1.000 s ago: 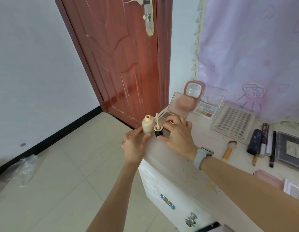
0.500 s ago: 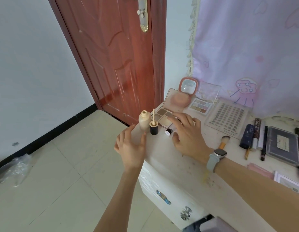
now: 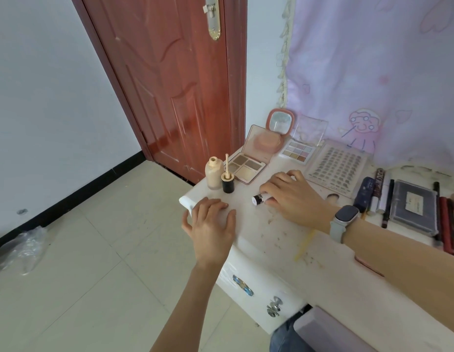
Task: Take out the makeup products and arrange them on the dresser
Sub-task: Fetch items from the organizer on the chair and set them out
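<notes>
Head view: beige foundation bottle [image 3: 213,174] stands uncapped, upright.

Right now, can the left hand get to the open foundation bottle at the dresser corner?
Probably yes. The left hand lies open on the dresser edge just in front of the foundation bottle, nothing between them. The black applicator cap stands beside the bottle, close enough to knock.

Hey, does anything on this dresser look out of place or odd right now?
Yes. The foundation bottle stands uncapped near the dresser corner, its black cap standing upside down beside it, applicator wand pointing up. Brownish smudges mark the dresser top.
</notes>
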The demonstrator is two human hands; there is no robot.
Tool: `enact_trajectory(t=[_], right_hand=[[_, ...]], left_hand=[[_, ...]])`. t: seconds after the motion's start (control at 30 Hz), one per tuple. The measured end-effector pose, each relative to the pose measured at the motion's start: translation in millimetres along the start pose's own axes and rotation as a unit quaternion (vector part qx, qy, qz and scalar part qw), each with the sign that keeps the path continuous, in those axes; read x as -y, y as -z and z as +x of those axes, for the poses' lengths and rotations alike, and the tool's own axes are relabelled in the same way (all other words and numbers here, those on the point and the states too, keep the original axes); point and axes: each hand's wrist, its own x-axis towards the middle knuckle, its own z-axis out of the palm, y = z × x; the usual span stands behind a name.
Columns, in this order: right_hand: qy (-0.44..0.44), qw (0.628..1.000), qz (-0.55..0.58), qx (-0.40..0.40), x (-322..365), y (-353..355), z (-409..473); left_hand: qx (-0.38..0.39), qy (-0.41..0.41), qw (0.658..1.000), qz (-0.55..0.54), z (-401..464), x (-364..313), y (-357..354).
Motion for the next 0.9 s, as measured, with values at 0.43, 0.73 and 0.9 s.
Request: enact_trajectory(t=[0.43, 0.73, 0.9], right_hand=[[-0.211, 0.828, 0.515, -0.061, 24, 39, -38], [-0.166, 0.884, 0.414, -0.141, 24, 51, -54], [-0.182, 0.82, 0.543, -0.022, 10, 61, -53]], left_hand=[[0.14, -0.12, 0.945, -0.272, -10, -50, 12], [0.164, -0.006, 0.933, -0.32, -14, -76, 7], [0.149, -0.013, 0.945, -0.29, -5, -67, 9]])
